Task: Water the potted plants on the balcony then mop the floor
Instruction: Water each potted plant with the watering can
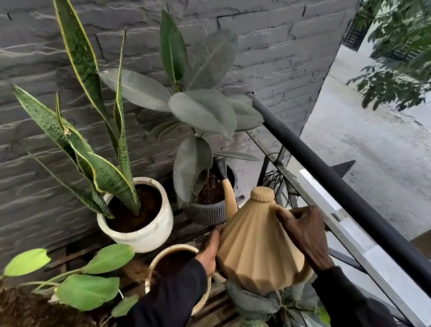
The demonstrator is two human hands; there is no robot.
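Watering stage for sure, and I'd guess somewhere in the middle of it. Tan ribbed watering can (260,251) is up in the near middle, tipped away so its long spout with the black rose (222,169) pokes over the dark ribbed pot (207,214) holding the rubber plant (201,107). Right hand (306,236) is wrapped round the handle on the can's right side. Left hand (210,250) lies flat, fingers straight, against the can's left flank, steadying it. Can't make out whether water is actually coming out, it's too small to tell.

What's done? Hard call. Soil in the white pot (147,235) with the snake plant (92,119), just left of the rubber plant, looks dark. Same with the nearer tan pot (169,249) under the left sleeve. Dark could just be plain potting mix though, so I wouldn't swear either got watered. The light-green leafy plant (88,289) at near left and the leaves below the can probably want their turn too. Mopping hasn't begun as far as I can see: no mop or bucket in view.

Pots sit on a slatted wooden rack (216,313). Behind them is a grey stacked-stone wall (271,17). A black railing (352,199) runs along the right. Beyond it, well below, there's a concrete street (378,146) and a tree (411,25) at far right.
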